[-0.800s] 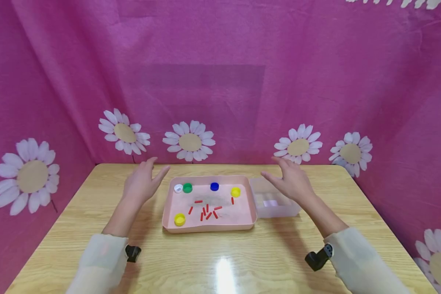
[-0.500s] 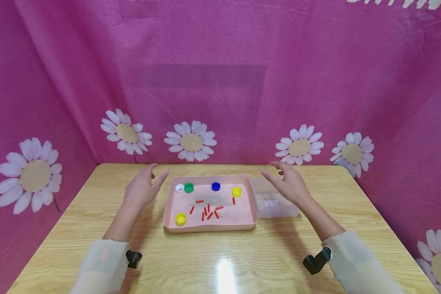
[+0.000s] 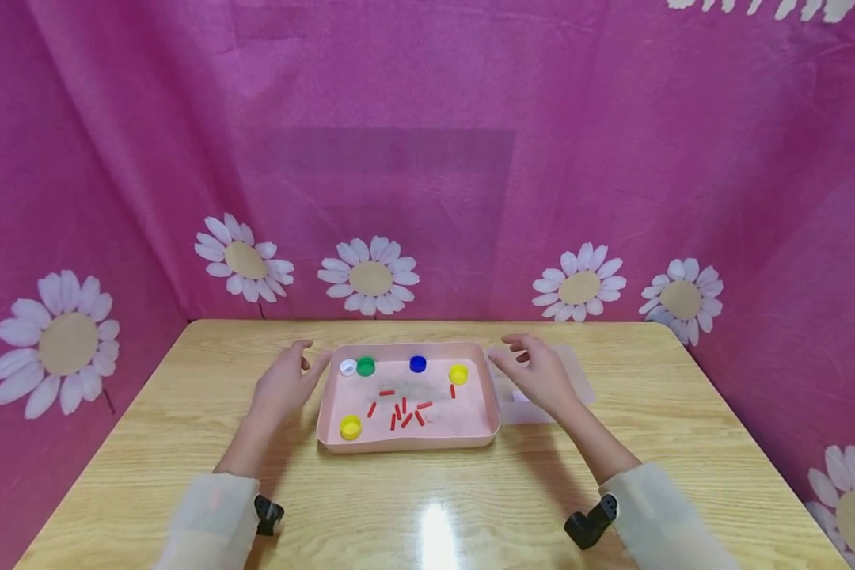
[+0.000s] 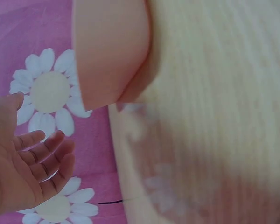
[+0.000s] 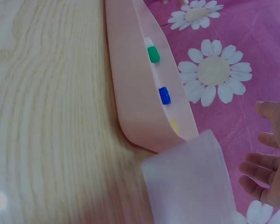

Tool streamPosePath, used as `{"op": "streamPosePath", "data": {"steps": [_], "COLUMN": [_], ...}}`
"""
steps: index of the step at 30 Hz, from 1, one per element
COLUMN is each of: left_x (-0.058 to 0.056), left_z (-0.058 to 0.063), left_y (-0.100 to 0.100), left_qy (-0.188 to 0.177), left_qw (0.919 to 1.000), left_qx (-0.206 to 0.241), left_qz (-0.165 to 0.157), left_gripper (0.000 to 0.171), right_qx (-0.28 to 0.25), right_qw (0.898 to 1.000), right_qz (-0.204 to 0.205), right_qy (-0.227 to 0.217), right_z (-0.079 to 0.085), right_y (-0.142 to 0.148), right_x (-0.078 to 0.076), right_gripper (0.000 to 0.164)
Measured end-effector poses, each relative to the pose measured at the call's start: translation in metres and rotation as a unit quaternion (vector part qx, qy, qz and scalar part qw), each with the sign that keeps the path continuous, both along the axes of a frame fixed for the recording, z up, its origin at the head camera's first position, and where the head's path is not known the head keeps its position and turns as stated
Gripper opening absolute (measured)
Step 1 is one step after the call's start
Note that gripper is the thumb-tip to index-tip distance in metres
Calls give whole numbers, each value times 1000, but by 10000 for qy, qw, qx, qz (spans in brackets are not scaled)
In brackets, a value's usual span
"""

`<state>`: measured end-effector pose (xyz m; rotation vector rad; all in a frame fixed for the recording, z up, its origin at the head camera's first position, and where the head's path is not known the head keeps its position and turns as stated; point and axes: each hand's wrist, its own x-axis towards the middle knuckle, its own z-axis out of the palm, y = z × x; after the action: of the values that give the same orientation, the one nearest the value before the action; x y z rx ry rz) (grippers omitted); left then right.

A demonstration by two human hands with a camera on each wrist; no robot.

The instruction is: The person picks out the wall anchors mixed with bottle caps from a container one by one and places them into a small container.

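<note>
Tray [image 3: 408, 444], pink, on desk [image 3: 370, 507], holds scattered red sticks [image 3: 424, 405] and caps [image 3: 417, 363]. Left hand [image 3: 285, 386] near its left end, right hand [image 3: 540, 380] near clear box [image 3: 526, 413]; both empty, fingers loosely bent, thumbs apart. Best approach, seemingly: slow, both hands level, rim unbumped, loose sticks undisturbed.

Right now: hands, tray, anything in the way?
Left hand empty, left of tray. Right hand empty, near box. Five caps, red sticks in tray. No obstruction seen over it.
</note>
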<state>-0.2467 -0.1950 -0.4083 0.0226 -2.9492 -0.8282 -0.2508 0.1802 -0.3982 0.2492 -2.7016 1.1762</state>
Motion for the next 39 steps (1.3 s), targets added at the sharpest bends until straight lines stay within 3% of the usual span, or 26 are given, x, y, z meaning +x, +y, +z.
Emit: {"op": "streamPosePath", "data": {"steps": [16,26,39], "left_x": [-1,-3,-4], "left_z": [-33,-41,-40], "left_y": [7,10,14], "left_qy": [-744,-938,-929], "left_qw": [9971,9956,9956], "left_qx": [104,35,67], "left_qz": [-110,-30,-7], "left_gripper": [58,56,55], "right_qx": [-165,-266,-267], "right_qw": [9995,9981,9960], "right_qz": [233,340,401], "right_qy": [151,446,746], "right_z": [-16,-21,-25], "right_y": [-29,-40,-59], "right_x": [6,6,5], "right_gripper": [39,31,21]}}
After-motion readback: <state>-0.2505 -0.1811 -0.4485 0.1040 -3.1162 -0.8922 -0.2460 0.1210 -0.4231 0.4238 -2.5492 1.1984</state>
